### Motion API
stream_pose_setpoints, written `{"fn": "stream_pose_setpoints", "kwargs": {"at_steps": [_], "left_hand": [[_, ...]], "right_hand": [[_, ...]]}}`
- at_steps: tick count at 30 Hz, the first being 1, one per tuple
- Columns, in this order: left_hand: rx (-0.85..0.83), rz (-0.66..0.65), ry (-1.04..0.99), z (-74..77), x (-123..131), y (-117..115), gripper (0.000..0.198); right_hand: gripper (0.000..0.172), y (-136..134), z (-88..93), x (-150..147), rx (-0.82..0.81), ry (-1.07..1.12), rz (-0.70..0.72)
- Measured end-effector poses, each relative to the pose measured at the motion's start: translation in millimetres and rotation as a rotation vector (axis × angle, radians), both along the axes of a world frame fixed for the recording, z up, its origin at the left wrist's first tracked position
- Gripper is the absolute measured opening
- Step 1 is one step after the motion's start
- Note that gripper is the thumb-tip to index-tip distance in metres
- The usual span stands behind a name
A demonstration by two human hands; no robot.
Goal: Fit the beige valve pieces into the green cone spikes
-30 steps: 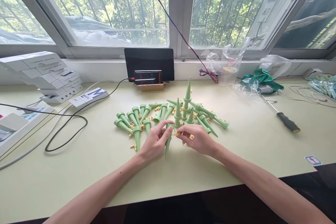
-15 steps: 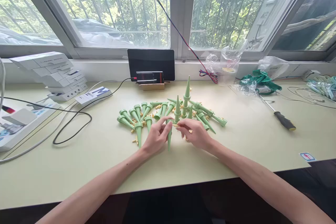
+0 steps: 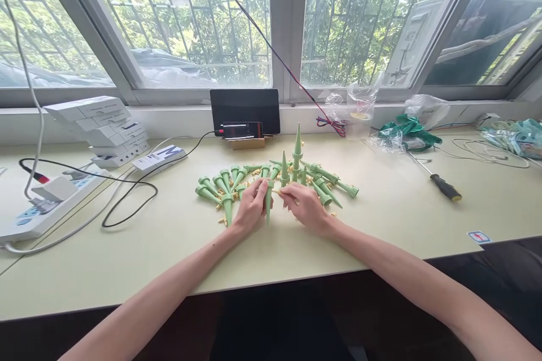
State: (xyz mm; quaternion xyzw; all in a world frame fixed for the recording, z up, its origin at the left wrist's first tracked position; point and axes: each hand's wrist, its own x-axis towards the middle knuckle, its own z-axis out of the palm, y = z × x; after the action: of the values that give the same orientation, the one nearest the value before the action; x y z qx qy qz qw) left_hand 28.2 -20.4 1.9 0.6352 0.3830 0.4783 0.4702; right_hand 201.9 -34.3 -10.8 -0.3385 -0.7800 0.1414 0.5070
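My left hand is closed around a green plastic plant watering spike, its tip pointing down toward the table. Close by on the right, my right hand pinches a small yellow valve piece against the side of the spike's upper end; whether it is seated there I cannot tell. Behind both hands lie several more green spikes with yellow pieces among them, such as one spike at the left. A few spikes stand upright with tips up, including a tall stack.
A tablet with a phone leans at the window. White boxes and a power strip with cables are at the left. A screwdriver, plastic bags and a tape-like roll in clear wrap are at the right.
The view has tilted and shifted slightly. My left fingers have closed more around the spike, and my right hand has come nearer with the yellow piece at the spike's side.
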Motion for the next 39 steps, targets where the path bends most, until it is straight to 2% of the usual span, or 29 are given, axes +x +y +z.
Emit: {"fn": "stream_pose_setpoints", "kwargs": {"at_steps": [7,12,15,21,32,39], "left_hand": [[0.016,0.036,-0.086,-1.7,11.2,11.2,0.031],[0.025,0.106,-0.167,-3.3,22.0,18.6,0.031],[0.024,0.108,-0.174,-2.6,23.3,18.6,0.031],[0.012,0.030,-0.190,-2.3,21.8,16.7,0.031],[-0.026,0.035,-0.222,-7.2,16.8,16.7,0.035],[-0.032,0.028,-0.175,-6.4,12.7,15.3,0.034]], "right_hand": [[0.015,8.0,0.3,-10.0,0.172,0.082,-0.118],[0.014,11.3,-0.1,-15.4,0.201,0.125,-0.180],[0.012,12.8,0.4,-15.0,0.184,0.127,-0.195],[0.014,13.4,1.9,-12.3,0.124,0.129,-0.181],[0.017,11.7,-0.9,-7.6,0.016,0.108,-0.123],[0.019,9.6,1.1,-4.1,-0.063,0.088,-0.098]]}}
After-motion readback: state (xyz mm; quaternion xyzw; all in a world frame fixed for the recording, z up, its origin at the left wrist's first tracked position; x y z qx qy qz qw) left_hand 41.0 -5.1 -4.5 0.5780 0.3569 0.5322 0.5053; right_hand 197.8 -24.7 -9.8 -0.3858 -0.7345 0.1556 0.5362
